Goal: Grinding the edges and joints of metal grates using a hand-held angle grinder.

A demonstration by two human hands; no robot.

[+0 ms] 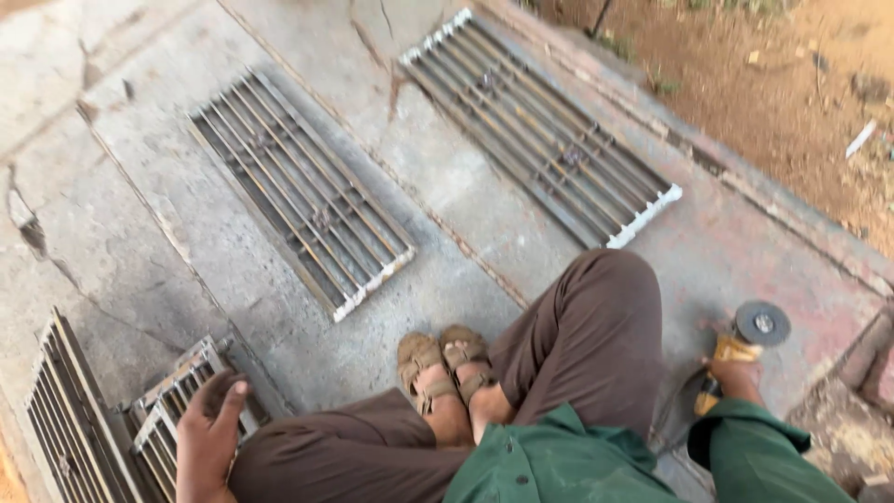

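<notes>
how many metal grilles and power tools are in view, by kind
metal grilles: 4, two flat on the concrete, one at the lower left edge, one under the left hand at
angle grinder: 1, held by the right hand
total: 5

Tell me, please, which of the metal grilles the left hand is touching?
The left hand rests on the small grille at bottom left; the two long grilles lie untouched farther off.
</notes>
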